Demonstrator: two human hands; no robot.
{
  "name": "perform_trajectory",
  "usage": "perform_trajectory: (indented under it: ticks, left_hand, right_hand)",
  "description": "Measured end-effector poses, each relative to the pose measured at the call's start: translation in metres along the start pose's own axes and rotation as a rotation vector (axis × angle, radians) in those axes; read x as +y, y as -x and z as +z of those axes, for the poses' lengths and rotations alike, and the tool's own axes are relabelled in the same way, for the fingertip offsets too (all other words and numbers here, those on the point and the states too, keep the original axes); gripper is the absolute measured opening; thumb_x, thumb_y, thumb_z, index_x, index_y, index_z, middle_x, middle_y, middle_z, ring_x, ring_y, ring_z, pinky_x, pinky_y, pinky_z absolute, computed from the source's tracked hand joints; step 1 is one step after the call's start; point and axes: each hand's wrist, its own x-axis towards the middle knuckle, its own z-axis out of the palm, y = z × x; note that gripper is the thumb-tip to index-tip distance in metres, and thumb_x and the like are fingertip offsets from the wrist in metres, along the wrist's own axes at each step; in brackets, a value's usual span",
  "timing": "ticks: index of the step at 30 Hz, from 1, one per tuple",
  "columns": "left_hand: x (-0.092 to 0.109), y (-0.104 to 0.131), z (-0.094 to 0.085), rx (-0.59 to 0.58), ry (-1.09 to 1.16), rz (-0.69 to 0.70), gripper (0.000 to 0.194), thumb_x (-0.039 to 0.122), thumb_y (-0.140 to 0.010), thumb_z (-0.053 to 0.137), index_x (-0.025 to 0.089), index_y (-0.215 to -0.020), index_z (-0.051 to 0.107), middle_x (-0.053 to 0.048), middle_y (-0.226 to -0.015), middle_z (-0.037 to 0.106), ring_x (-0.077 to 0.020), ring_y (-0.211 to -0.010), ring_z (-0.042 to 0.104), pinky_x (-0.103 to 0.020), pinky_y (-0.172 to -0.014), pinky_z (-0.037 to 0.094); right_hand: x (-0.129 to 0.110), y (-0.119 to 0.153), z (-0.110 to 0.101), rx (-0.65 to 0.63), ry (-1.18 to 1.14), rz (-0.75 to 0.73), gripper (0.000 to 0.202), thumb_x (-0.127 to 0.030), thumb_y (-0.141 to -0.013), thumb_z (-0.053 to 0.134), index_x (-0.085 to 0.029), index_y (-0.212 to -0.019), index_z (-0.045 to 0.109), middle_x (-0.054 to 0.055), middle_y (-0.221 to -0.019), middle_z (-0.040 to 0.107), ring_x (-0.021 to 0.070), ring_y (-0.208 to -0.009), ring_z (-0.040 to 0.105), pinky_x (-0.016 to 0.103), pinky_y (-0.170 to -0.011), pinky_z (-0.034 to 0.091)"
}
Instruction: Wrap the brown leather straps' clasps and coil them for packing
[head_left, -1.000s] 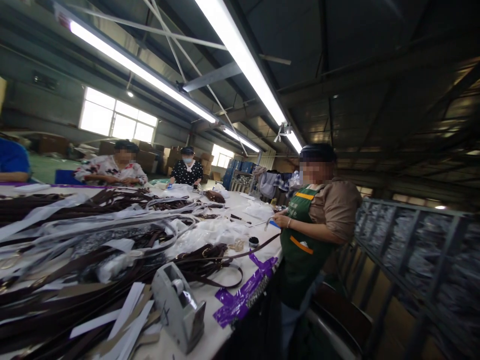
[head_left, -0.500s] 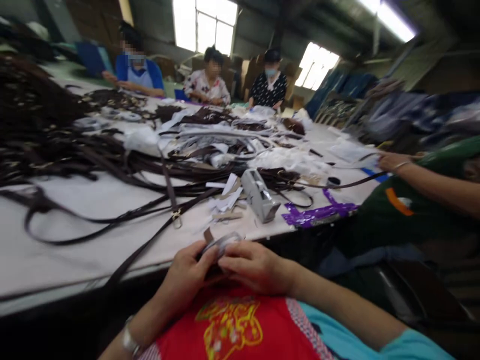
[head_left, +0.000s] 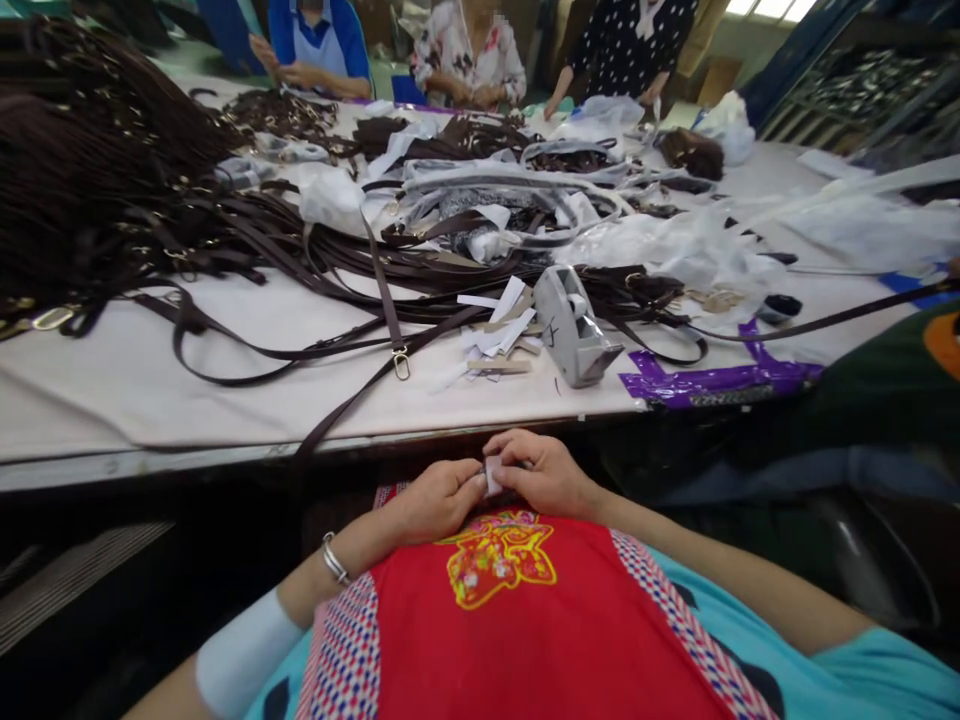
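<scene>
Close in front of the red apron (head_left: 465,620), my left hand (head_left: 442,498) and my right hand (head_left: 546,478) meet just below the table edge. Both are closed, thumbs and fingers pinching a small white strip (head_left: 492,476) between them. Whatever else lies behind the fingers is hidden. On the table ahead, a grey tape dispenser (head_left: 574,325) stands beside a little heap of white and tan paper strips (head_left: 504,335). A dark brown strap (head_left: 386,290) with a gold-coloured buckle (head_left: 401,365) lies to the left of the heap.
Brown straps (head_left: 90,170) are piled high at the left. Clear plastic wrapping (head_left: 660,235) and more straps cover the table's middle. Purple tape (head_left: 712,382) runs along the right front edge. Several co-workers stand or sit across the table; a co-worker's dark green clothing (head_left: 892,370) shows at right.
The view has tipped down and steadied. My hands have come together on the white strip; the brown strip end and shiny greyish loop above the fingers before no longer show.
</scene>
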Motion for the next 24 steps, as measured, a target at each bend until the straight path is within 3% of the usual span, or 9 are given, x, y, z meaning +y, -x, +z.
perform_trajectory:
  ticks: [3, 8, 10, 13, 16, 19, 21, 24]
  left_hand:
    - [-0.004, 0.0, 0.006, -0.074, -0.041, 0.025, 0.036, 0.04, -0.096, 0.039, 0.015, -0.088, 0.064, -0.003, -0.081, 0.064, -0.0151, -0.07, 0.054, -0.025, -0.065, 0.04]
    - [-0.002, -0.005, 0.014, -0.005, -0.104, 0.001, 0.037, 0.043, -0.094, 0.045, 0.014, -0.08, 0.063, -0.002, -0.073, 0.062, -0.0138, -0.064, 0.051, -0.025, -0.059, 0.035]
    - [-0.002, -0.007, 0.018, 0.023, -0.092, -0.016, 0.037, 0.042, -0.093, 0.046, 0.014, -0.074, 0.061, 0.0, -0.068, 0.058, -0.0127, -0.062, 0.049, -0.024, -0.056, 0.032]
    - [-0.004, -0.009, 0.021, 0.035, -0.046, -0.062, 0.038, 0.043, -0.091, 0.047, 0.014, -0.071, 0.061, 0.001, -0.064, 0.054, -0.012, -0.059, 0.046, -0.023, -0.054, 0.03]
    - [-0.005, -0.009, 0.02, 0.007, 0.013, -0.098, 0.039, 0.045, -0.091, 0.047, 0.014, -0.077, 0.067, 0.001, -0.067, 0.057, -0.0128, -0.062, 0.047, -0.023, -0.055, 0.033]
    - [-0.004, -0.011, 0.019, -0.002, 0.046, -0.117, 0.04, 0.046, -0.091, 0.049, 0.014, -0.081, 0.069, 0.0, -0.07, 0.06, -0.0142, -0.065, 0.05, -0.023, -0.058, 0.037]
    - [-0.004, -0.012, 0.018, 0.001, 0.061, -0.133, 0.04, 0.047, -0.09, 0.05, 0.014, -0.081, 0.069, 0.0, -0.072, 0.061, -0.0151, -0.068, 0.051, -0.023, -0.06, 0.039]
    - [-0.005, -0.013, 0.018, -0.009, 0.103, -0.148, 0.039, 0.048, -0.09, 0.05, 0.014, -0.082, 0.069, 0.0, -0.074, 0.061, -0.0155, -0.07, 0.052, -0.024, -0.062, 0.041]
  right_hand:
    - [0.01, 0.008, 0.006, -0.035, -0.123, 0.197, 0.009, -0.014, -0.074, 0.064, -0.018, -0.071, 0.071, 0.003, -0.082, 0.073, 0.0174, -0.077, 0.067, 0.028, -0.071, 0.053]
    - [0.011, 0.011, 0.004, 0.029, -0.124, 0.228, 0.008, -0.022, -0.074, 0.068, -0.018, -0.067, 0.068, 0.004, -0.078, 0.073, 0.0185, -0.077, 0.068, 0.029, -0.071, 0.053]
    - [0.012, 0.01, 0.002, 0.017, -0.18, 0.279, 0.008, -0.024, -0.075, 0.068, -0.017, -0.078, 0.067, 0.003, -0.078, 0.073, 0.0171, -0.073, 0.068, 0.028, -0.068, 0.053]
    - [0.014, 0.006, -0.005, -0.005, -0.267, 0.265, 0.028, -0.023, -0.077, 0.068, -0.017, -0.105, 0.064, 0.003, -0.084, 0.074, 0.0161, -0.076, 0.069, 0.028, -0.07, 0.054]
    - [0.012, 0.0, -0.015, -0.066, -0.117, 0.107, 0.019, -0.019, -0.082, 0.066, -0.017, -0.101, 0.068, 0.005, -0.09, 0.074, 0.0158, -0.081, 0.069, 0.028, -0.075, 0.054]
    - [0.009, -0.009, -0.022, -0.148, 0.146, -0.224, 0.008, -0.017, -0.087, 0.062, -0.017, -0.087, 0.07, 0.006, -0.086, 0.072, 0.0162, -0.08, 0.065, 0.028, -0.075, 0.051]
    - [0.011, -0.012, -0.023, -0.139, 0.304, -0.444, 0.011, -0.017, -0.09, 0.058, -0.016, -0.084, 0.068, 0.008, -0.084, 0.07, 0.0178, -0.08, 0.063, 0.03, -0.074, 0.05]
    - [0.019, -0.014, -0.019, -0.072, 0.458, -0.635, 0.017, -0.019, -0.094, 0.053, -0.016, -0.083, 0.065, 0.01, -0.085, 0.068, 0.0188, -0.079, 0.06, 0.032, -0.074, 0.05]
